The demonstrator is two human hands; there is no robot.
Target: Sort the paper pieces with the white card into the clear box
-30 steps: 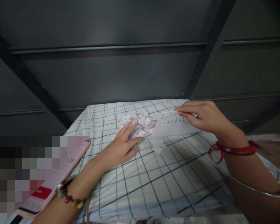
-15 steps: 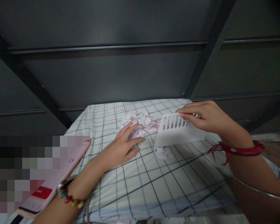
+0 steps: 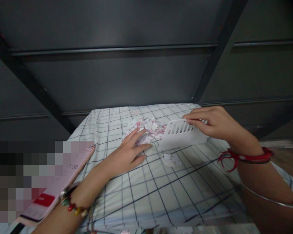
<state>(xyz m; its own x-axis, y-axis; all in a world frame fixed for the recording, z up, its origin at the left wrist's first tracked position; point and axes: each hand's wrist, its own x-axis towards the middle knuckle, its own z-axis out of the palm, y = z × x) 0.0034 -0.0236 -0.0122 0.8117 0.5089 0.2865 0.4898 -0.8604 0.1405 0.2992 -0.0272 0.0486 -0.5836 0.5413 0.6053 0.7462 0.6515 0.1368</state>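
Observation:
Near the middle of the checked cloth lies a loose pile of torn paper scraps [image 3: 152, 126], white with pink patches. My left hand [image 3: 134, 148] rests at the pile's near left side with fingers spread, its fingertips touching or just over the scraps. Between thumb and fingers, my right hand [image 3: 210, 122] grips the top edge of a white plastic sheet with a row of slots [image 3: 180, 138]. The sheet is tilted, its left edge beside the pile. A few separate white scraps [image 3: 173, 160] lie on the cloth just in front of it.
A white cloth with dark grid lines [image 3: 146, 198] covers the surface. A pink-edged phone [image 3: 61, 182], partly blurred out, is by my left forearm. Dark grey panels with metal bars [image 3: 127, 78] rise behind the cloth. Cluttered items show along the bottom edge.
My right hand has shifted the slotted sheet slightly left and tilted it more, baring the small scraps in front. My left hand has hardly moved.

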